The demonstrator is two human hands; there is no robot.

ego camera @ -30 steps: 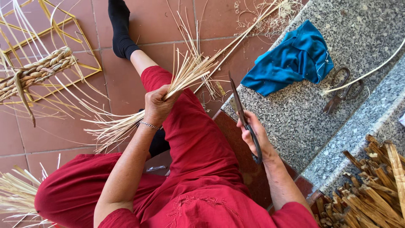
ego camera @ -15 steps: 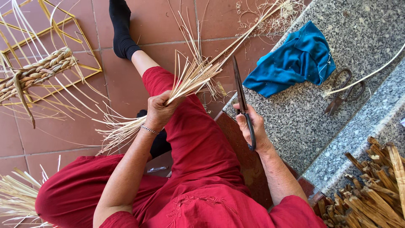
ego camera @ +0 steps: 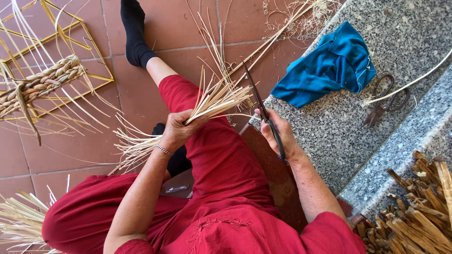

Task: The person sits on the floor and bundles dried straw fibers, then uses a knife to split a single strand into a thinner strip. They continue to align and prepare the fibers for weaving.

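My left hand (ego camera: pixel 178 129) grips a bundle of pale straw strips (ego camera: pixel 214 99) above my red-clad knee, the strips fanning out at both ends. My right hand (ego camera: pixel 278 134) holds a pair of long dark scissors (ego camera: pixel 263 113), blades pointing up and away, their tips just right of the bundle's upper ends. The blades look nearly closed. I am seated on a terracotta tile floor with one leg in a black sock (ego camera: pixel 134 33) stretched ahead.
A blue cloth (ego camera: pixel 332 70) and a second rusty pair of scissors (ego camera: pixel 383 101) lie on the granite step (ego camera: pixel 329 136) at right. Brown cane pieces (ego camera: pixel 419 207) are piled lower right. A braided straw piece on a yellow frame (ego camera: pixel 47 80) lies at left; loose straw (ego camera: pixel 19 221) lower left.
My left hand has tilted the straw bundle and brought it closer to the scissors. My right hand has raised the scissors slightly towards the bundle's ends.
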